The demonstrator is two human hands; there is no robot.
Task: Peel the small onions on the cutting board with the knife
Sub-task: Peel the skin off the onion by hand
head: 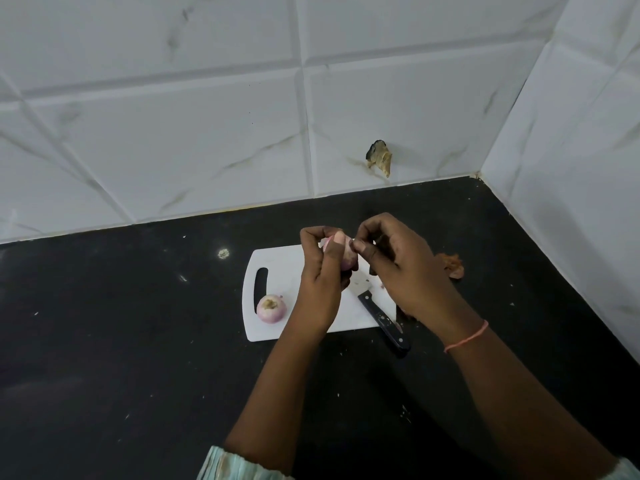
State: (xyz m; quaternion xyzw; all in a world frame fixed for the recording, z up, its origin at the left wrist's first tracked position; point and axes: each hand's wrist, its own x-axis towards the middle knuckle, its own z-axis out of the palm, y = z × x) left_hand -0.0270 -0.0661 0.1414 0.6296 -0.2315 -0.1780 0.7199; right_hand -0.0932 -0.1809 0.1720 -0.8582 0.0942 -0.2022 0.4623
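To the left of both hands, one onion (271, 308) is sitting on the cutting board (277, 261) beside its handle slot, looking already peeled, pale and pink with its trimmed end facing up. The left hand (323, 271) is gripping a second onion (343, 252) above the board, fingers curled round it. The right hand (391, 268) is pinching at that onion's top with thumb and fingertips, probably pulling skin away (the skin itself is too small to make out). So the work is seeming well along: one done, one being finished by hand. The knife (382, 318) is lying unused under the right hand, its blade on the board and its black handle overhanging onto the dark counter (138, 341). Right of the right hand, peels (453, 266) are piling on the counter. Nothing is blocking the hands.
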